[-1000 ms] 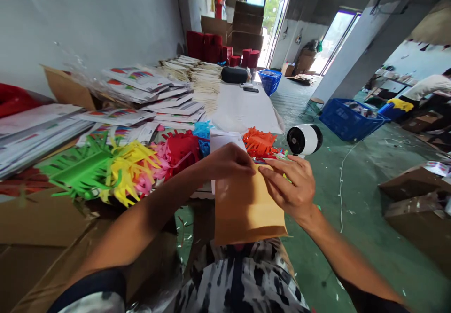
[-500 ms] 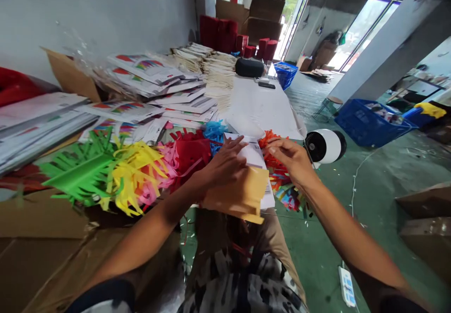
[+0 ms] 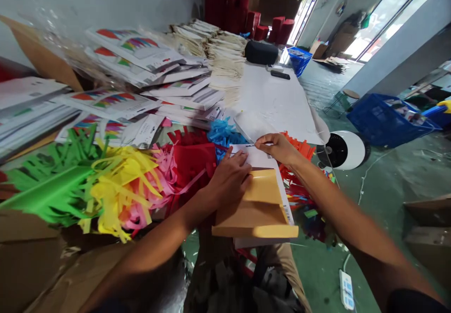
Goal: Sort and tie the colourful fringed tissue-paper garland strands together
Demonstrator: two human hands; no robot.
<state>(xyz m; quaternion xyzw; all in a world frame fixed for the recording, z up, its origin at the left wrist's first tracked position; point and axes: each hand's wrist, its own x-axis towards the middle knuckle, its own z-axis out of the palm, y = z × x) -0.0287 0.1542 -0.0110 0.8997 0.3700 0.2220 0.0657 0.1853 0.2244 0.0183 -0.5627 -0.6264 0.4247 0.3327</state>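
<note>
My left hand lies with fingers stretched out over a white printed card and a folded orange-yellow paper piece on top of it. My right hand is pinched at the card's far edge, where a small thin dark item shows at the fingertips, too small to name. Fringed tissue paper surrounds the card: red and blue on the left, orange on the right beneath my right wrist. Further left are pink, yellow and green bunches.
Stacks of white printed packets lie along the wall, beside cream-coloured bundles. A black case and a phone-like dark object sit on the white table. A white fan and blue crates are at right.
My right hand has moved left from the orange fringe to the card's far edge and pinched. My left hand stays on the card. The view has shifted and tilted downward.
</note>
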